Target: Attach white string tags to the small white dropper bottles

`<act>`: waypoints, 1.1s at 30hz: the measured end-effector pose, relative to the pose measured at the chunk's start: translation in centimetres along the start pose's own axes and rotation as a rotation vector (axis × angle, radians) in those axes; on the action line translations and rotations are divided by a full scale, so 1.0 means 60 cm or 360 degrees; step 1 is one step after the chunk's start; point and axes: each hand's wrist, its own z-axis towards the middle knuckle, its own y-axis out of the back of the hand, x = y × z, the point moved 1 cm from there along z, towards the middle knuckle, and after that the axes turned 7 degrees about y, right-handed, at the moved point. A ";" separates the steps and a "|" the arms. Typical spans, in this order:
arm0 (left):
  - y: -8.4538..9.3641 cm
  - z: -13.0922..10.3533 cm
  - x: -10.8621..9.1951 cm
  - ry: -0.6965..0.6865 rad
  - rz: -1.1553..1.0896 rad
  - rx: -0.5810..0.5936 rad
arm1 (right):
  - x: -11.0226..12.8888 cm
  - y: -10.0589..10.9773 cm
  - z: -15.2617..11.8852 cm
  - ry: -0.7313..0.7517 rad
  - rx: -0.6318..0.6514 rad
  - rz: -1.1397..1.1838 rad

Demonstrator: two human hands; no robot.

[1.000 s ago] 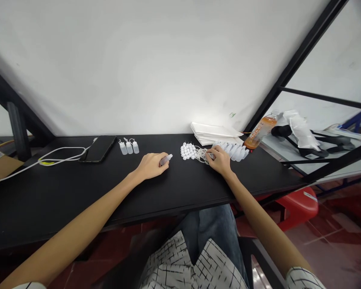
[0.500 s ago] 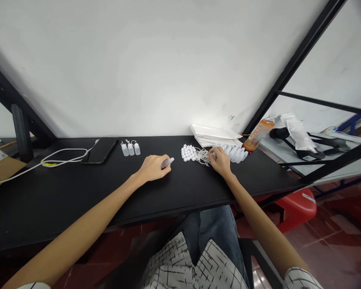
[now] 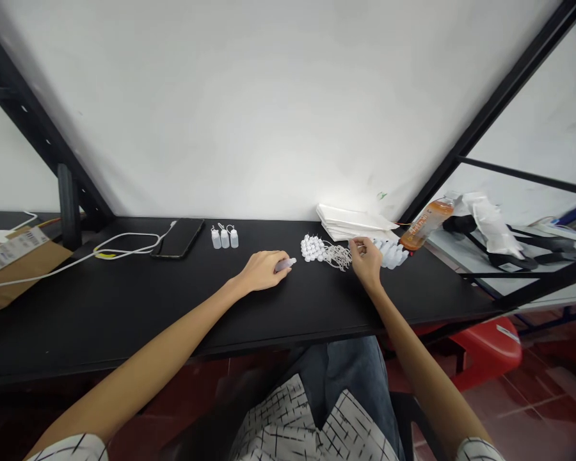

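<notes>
A small translucent bottle (image 3: 284, 264) lies sideways in my left hand (image 3: 264, 270), its tip pointing right over the black table. My right hand (image 3: 367, 261) is closed in a pinch beside a tangle of thin white cords (image 3: 338, 255); what its fingertips hold, if anything, is too small to make out. Left of the cords sits a cluster of white caps (image 3: 312, 248). Several translucent bottles (image 3: 392, 253) lie to the right of my right hand. Three capped bottles (image 3: 225, 239) stand upright in a row near the wall.
The black table (image 3: 139, 307) bears a phone (image 3: 178, 239), a white cable (image 3: 125, 251) and, at far left, a cardboard package (image 3: 19, 259). A stack of white sheets (image 3: 355, 221) and an orange bottle (image 3: 426, 224) lie at the back right, near the black frame. A red stool (image 3: 492, 349) is below right.
The whole view has shifted, with table objects appearing further right. My right hand has lifted slightly from the cords. My left hand still holds the bottle.
</notes>
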 end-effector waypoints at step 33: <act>0.003 0.007 0.006 0.0123 -0.0173 -0.0053 | 0.134 -0.091 -0.021 -0.0518 0.1076 0.1140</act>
